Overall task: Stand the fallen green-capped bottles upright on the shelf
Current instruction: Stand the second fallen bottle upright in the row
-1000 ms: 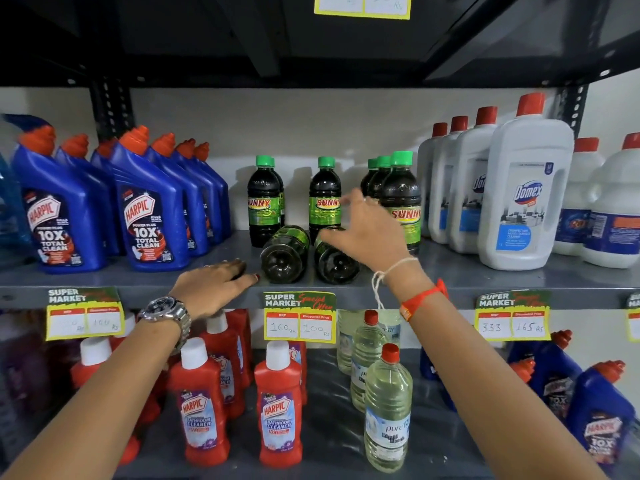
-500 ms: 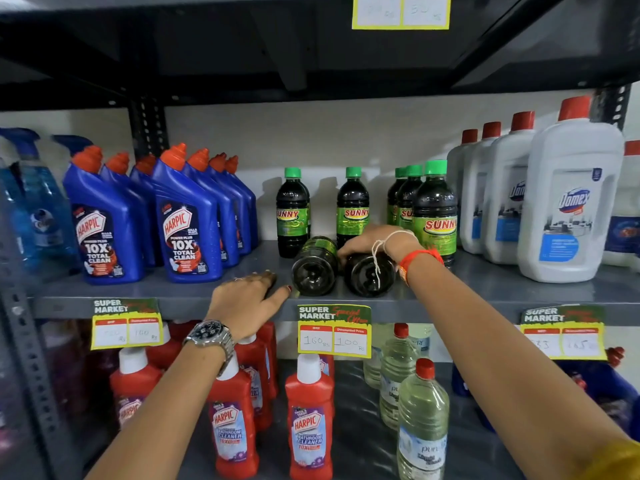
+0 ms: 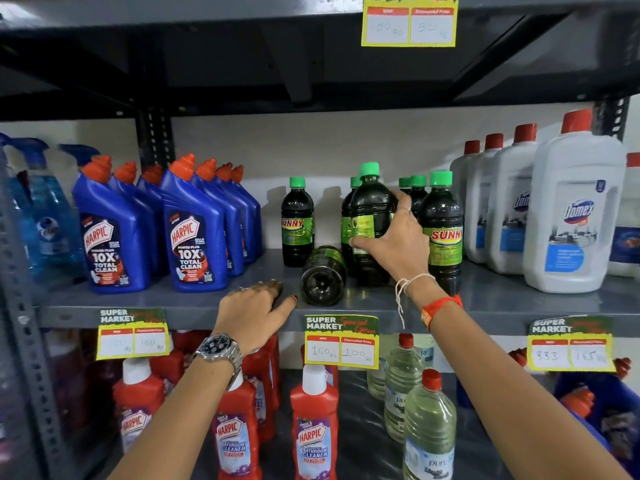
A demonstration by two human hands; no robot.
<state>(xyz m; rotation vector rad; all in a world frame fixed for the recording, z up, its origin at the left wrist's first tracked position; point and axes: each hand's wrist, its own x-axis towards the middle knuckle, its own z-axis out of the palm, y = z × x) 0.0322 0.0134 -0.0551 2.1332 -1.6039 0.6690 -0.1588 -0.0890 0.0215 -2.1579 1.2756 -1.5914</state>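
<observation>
My right hand (image 3: 394,244) is closed around a dark green-capped bottle (image 3: 370,202) and holds it upright, its base at the grey shelf (image 3: 173,303). Left of it a second green-capped bottle (image 3: 323,275) lies on its side, its round base toward me. My left hand (image 3: 254,311) rests flat on the shelf's front edge, fingers spread, just left of the lying bottle and holding nothing. More green-capped bottles stand upright: one at the back left (image 3: 297,223) and a group at the right (image 3: 445,230).
Blue Harpic bottles (image 3: 194,230) with orange caps crowd the shelf's left side. White Domex jugs (image 3: 575,209) stand at the right. Price tags (image 3: 341,341) hang on the shelf's front lip. Red cleaner bottles (image 3: 313,424) and clear bottles (image 3: 429,427) fill the shelf below.
My right hand has raised the right-hand fallen bottle from lying on its side to upright. The other fallen bottle still lies there. My left hand stays on the shelf edge.
</observation>
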